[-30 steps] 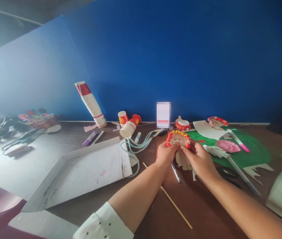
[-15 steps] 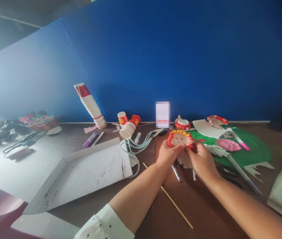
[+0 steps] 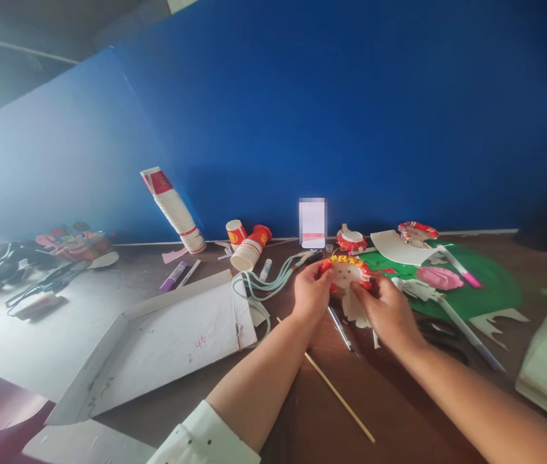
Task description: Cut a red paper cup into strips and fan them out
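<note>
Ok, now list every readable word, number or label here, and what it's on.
"2": pink handwriting on the white cardboard tray.
"46", probably: same pink, same tray.
Its dark squiggles: unreadable.
Too small or blurred: yellow print on the upright red paper cup, any label on the purple cylindrical stick, yellow marks on the held red-rimmed paper face.
Pixelated: the white upright rectangle.

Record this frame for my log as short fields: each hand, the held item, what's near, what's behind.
Left hand: holds the left edge of the craft face
Right hand: holds its right side
Held item: round, red-and-yellow rim, drawn eyes
Nearer the person: pen, thin stick
Left of hands: white cardboard tray, pale cable
Right of hands: green sheet
Behind: blue panel
</note>
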A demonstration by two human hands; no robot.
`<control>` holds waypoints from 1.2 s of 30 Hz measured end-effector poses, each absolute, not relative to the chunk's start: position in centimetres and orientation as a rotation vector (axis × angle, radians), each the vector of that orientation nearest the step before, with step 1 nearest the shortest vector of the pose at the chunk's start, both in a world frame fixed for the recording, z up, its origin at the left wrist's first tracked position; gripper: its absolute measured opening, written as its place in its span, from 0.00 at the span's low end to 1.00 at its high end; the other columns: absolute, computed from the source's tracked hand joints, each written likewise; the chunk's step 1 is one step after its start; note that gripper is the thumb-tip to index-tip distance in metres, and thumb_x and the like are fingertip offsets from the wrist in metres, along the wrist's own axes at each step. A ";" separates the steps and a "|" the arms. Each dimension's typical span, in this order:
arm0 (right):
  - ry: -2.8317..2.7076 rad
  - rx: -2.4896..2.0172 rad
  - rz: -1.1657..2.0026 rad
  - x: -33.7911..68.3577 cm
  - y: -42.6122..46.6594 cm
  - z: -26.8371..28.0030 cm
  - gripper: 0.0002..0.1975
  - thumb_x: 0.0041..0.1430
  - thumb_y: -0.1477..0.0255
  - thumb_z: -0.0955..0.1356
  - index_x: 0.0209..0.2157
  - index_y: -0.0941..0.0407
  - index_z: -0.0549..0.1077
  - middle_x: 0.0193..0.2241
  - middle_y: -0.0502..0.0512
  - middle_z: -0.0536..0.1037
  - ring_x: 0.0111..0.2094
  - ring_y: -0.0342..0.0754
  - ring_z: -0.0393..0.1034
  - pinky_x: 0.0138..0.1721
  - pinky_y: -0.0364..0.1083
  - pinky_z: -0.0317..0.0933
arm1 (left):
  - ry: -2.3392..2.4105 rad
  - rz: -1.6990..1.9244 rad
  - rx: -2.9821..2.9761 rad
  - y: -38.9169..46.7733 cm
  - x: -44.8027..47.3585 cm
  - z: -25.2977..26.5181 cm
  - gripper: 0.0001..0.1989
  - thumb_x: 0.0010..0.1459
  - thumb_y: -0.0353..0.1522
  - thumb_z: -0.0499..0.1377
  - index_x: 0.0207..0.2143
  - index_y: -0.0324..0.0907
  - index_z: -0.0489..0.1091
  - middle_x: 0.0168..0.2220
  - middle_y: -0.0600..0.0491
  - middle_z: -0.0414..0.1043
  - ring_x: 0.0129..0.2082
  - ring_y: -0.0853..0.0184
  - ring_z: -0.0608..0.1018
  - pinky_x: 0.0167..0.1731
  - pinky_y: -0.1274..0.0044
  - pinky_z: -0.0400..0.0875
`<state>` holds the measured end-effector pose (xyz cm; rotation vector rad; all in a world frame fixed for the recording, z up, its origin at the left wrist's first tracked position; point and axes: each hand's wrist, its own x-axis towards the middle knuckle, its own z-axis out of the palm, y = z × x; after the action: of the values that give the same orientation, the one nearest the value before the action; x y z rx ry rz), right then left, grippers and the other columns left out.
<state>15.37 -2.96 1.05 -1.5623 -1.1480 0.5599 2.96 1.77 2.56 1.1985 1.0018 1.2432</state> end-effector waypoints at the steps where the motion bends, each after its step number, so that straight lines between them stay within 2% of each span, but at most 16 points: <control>1: -1.146 -1.561 0.564 15.4 -2.9 1.1 0.18 0.52 0.59 0.68 0.41 0.55 0.72 0.36 0.58 0.80 0.36 0.56 0.74 0.41 0.54 0.66 | 1.010 1.236 1.208 1.8 2.9 2.5 0.12 0.53 0.32 0.60 0.40 0.38 0.76 0.27 0.54 0.73 0.24 0.74 0.70 0.27 0.82 0.66; 7: -1.155 -1.508 0.601 15.3 -2.9 1.1 0.15 0.52 0.60 0.68 0.39 0.53 0.72 0.32 0.56 0.80 0.35 0.56 0.75 0.39 0.54 0.67 | 1.026 1.229 1.237 2.1 2.7 2.0 0.13 0.52 0.34 0.61 0.40 0.37 0.76 0.29 0.53 0.75 0.25 0.73 0.72 0.28 0.81 0.68; 13: -1.128 -1.510 0.661 15.2 -2.9 1.1 0.14 0.51 0.60 0.69 0.38 0.53 0.73 0.32 0.55 0.80 0.34 0.55 0.75 0.37 0.54 0.67 | 1.021 1.230 1.263 2.0 2.7 2.4 0.23 0.48 0.33 0.66 0.48 0.39 0.73 0.37 0.50 0.76 0.31 0.70 0.75 0.31 0.80 0.70; 16: -1.122 -1.446 0.754 15.0 -3.0 0.9 0.15 0.50 0.60 0.69 0.38 0.53 0.73 0.32 0.54 0.81 0.34 0.55 0.75 0.37 0.54 0.68 | 1.068 1.208 1.344 1.8 2.4 2.8 0.26 0.47 0.34 0.66 0.51 0.42 0.72 0.32 0.53 0.75 0.28 0.71 0.73 0.30 0.80 0.69; 18: -1.121 -1.432 0.784 14.9 -3.0 0.9 0.17 0.48 0.60 0.70 0.39 0.53 0.73 0.33 0.54 0.81 0.35 0.56 0.75 0.37 0.55 0.68 | 1.088 1.211 1.416 1.8 2.3 3.0 0.25 0.48 0.33 0.66 0.51 0.43 0.72 0.31 0.54 0.74 0.27 0.71 0.72 0.31 0.80 0.69; 22: -1.150 -1.444 0.815 14.6 -3.0 1.0 0.19 0.48 0.60 0.70 0.41 0.55 0.73 0.35 0.55 0.81 0.36 0.55 0.75 0.37 0.54 0.67 | 1.094 1.227 1.469 1.8 2.2 3.2 0.17 0.51 0.33 0.63 0.45 0.44 0.76 0.35 0.52 0.76 0.31 0.70 0.74 0.34 0.79 0.69; 29: -1.167 -1.433 0.808 14.7 -3.0 0.9 0.18 0.49 0.63 0.69 0.41 0.56 0.74 0.33 0.55 0.81 0.33 0.54 0.75 0.34 0.51 0.67 | 1.144 1.218 1.449 1.9 2.1 3.3 0.12 0.51 0.31 0.61 0.40 0.43 0.77 0.32 0.51 0.76 0.28 0.69 0.74 0.29 0.79 0.69; 32: -1.169 -1.426 0.806 14.7 -3.1 0.9 0.17 0.49 0.64 0.69 0.41 0.55 0.74 0.32 0.55 0.82 0.33 0.54 0.75 0.34 0.51 0.67 | 1.159 1.213 1.474 2.0 2.1 3.4 0.12 0.52 0.30 0.60 0.41 0.43 0.77 0.34 0.51 0.76 0.29 0.68 0.75 0.31 0.78 0.69; 36: -1.164 -1.422 0.808 14.6 -3.2 1.0 0.16 0.49 0.64 0.69 0.41 0.55 0.73 0.33 0.55 0.81 0.34 0.54 0.75 0.35 0.51 0.67 | 1.079 1.225 1.536 2.0 2.0 3.5 0.21 0.48 0.27 0.63 0.47 0.44 0.74 0.43 0.50 0.76 0.39 0.66 0.76 0.39 0.78 0.69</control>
<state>14.59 -3.16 1.01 -1.4216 -1.1643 0.8081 2.03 2.00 3.54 1.5356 1.0791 1.2255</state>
